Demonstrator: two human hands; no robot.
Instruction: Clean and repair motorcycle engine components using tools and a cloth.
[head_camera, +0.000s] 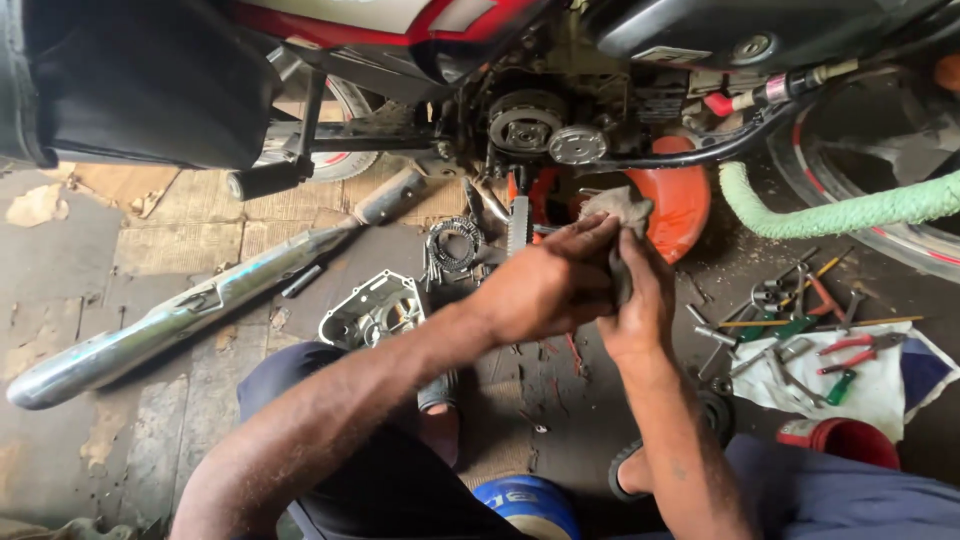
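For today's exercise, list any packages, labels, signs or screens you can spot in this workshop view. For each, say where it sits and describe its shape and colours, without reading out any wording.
Blue container: bottom centre, between the person's knees; rounded, blue with pale lettering.
Sticker: on the motorcycle's dark bodywork, top right of centre; small pale rectangle.
Red tub: lower right, beside the white cloth of tools; round, plain red.
No signs or screens in view.

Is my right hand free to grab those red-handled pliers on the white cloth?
Probably not yet: the right hand and left hand both grip a grey rag. The pliers lie uncovered nearby.
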